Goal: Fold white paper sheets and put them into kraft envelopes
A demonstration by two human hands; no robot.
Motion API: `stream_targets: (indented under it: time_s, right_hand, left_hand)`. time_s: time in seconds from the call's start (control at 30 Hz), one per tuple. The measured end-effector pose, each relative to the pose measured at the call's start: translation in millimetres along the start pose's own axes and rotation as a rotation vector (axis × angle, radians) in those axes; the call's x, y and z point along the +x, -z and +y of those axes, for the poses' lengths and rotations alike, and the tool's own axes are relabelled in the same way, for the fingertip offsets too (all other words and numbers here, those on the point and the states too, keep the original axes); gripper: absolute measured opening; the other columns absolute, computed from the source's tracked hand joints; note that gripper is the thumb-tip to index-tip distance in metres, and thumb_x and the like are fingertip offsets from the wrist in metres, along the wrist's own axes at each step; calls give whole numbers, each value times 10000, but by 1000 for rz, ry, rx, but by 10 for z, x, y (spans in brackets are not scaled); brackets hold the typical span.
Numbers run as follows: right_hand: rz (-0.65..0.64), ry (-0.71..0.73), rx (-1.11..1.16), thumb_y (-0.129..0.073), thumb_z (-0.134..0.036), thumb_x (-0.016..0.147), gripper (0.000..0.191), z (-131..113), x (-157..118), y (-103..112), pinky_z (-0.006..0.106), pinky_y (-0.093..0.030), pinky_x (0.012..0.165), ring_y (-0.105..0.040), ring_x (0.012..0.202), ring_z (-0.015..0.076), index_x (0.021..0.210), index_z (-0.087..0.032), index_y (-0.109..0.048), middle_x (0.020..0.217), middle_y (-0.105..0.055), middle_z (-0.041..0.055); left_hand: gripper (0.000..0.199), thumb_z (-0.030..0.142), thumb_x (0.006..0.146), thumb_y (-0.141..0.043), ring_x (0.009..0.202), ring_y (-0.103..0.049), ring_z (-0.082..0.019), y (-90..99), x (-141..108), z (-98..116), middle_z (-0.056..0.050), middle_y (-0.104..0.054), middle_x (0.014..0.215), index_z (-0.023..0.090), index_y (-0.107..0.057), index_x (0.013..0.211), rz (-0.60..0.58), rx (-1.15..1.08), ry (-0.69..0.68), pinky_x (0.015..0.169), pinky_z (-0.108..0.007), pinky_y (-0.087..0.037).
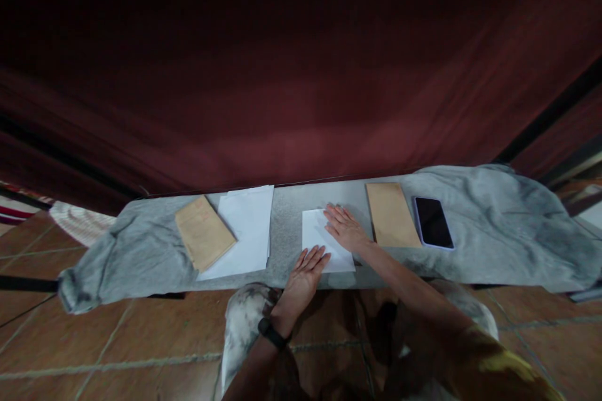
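Observation:
A white sheet of paper [336,263], which looks folded to a smaller size, lies on the grey cloth in front of me. My left hand [306,268] rests flat on its lower left part, fingers stretched out. Higher up, my right hand [345,227] is laid flat across the sheet's upper right edge, fingers extended. To the right of the sheet lies a brown envelope [392,214]. On the left are a stack of white paper [249,232] and more brown envelopes [203,232], which overlap the stack's left edge. Parts of the sheet are hidden under my hands.
A phone [433,222] with a dark screen lies right of the envelope. The grey cloth [498,225] covers a narrow bench and bunches at both ends. A dark red fabric wall [301,100] rises behind it. Below is a brown tiled floor [155,338], with my knees close to the bench.

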State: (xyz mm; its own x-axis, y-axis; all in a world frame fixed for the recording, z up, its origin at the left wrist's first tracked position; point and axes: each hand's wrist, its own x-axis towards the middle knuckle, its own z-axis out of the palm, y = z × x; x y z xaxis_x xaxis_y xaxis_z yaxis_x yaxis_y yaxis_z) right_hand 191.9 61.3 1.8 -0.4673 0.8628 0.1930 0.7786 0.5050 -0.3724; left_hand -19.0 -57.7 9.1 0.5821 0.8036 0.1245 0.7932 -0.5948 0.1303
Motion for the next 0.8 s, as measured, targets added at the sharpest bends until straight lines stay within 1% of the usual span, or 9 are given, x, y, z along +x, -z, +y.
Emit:
stream_targets:
  time_s: [0.1,0.17,0.2,0.27,0.37,0.43,0.6,0.7,0.8]
  right_hand:
    - [-29,47,12,-347,-385,1062,531,-40,-60,-32,475,-224,1276,-291,1531,241,1542,-176,-436,1642,-336,90]
    - [-46,82,8,-355,-381,1062,531,-68,-119,-92,470,-235,1274,-296,1529,244,1539,-164,-438,1639,-339,101]
    - [-50,94,3,-363,-382,1061,534,-80,-150,-125,473,-236,1273,-299,1528,249,1540,-157,-434,1640,-336,106]
    - [-50,95,-13,-378,-387,1058,549,-99,-204,-182,478,-234,1272,-304,1525,257,1549,-144,-413,1642,-328,114]
    - [-29,37,-36,-380,-400,1059,578,-116,-247,-225,471,-229,1273,-298,1527,262,1562,-116,-378,1643,-323,127]
    - [-12,-8,-43,-370,-404,1061,583,-124,-255,-228,469,-226,1273,-300,1526,265,1557,-100,-383,1641,-325,140]
    - [-1,-37,-61,-332,-350,1060,546,-138,-255,-218,480,-215,1274,-319,1519,255,1551,-123,-402,1633,-351,122]
    - [-5,-39,-69,-313,-325,1055,547,-121,-248,-220,478,-213,1275,-325,1517,255,1547,-105,-407,1632,-348,127]
    - [7,-60,-58,-308,-340,1055,551,-67,-226,-215,477,-222,1274,-331,1515,249,1549,-119,-408,1631,-350,119]
  left_hand:
    - [572,70,936,-467,1493,-375,-202,54,40,9,-65,-468,1578,245,-478,1481,-16,-28,22,1240,-468,-332]
    - [535,224,971,-527,1497,-370,-228,89,41,21,-90,-453,1586,221,-453,1501,-26,-77,37,1236,-489,-333]
    - [555,308,977,-546,1496,-372,-237,103,44,24,-101,-449,1587,212,-437,1513,-31,-109,42,1231,-493,-340]
    - [580,398,994,-518,1486,-393,-229,117,78,12,-107,-462,1578,212,-408,1532,-22,-174,63,1218,-476,-366]
    - [512,336,1046,-362,1483,-396,-194,83,247,-55,-102,-473,1574,210,-395,1541,58,-217,142,1221,-443,-362]
    - [515,322,1056,-303,1506,-352,-211,26,434,-118,-125,-444,1590,166,-397,1538,103,-189,207,1237,-463,-326]
    - [580,381,1047,-303,1530,-292,-274,-141,895,-273,-191,-398,1602,81,-384,1537,57,-67,345,1249,-509,-270]
    - [596,376,1046,-282,1540,-265,-284,-195,1016,-362,-196,-368,1614,70,-365,1550,92,-38,368,1253,-526,-245]
    - [599,384,1041,-308,1541,-264,-281,-212,1019,-425,-173,-365,1620,111,-332,1574,141,-39,369,1249,-539,-247]
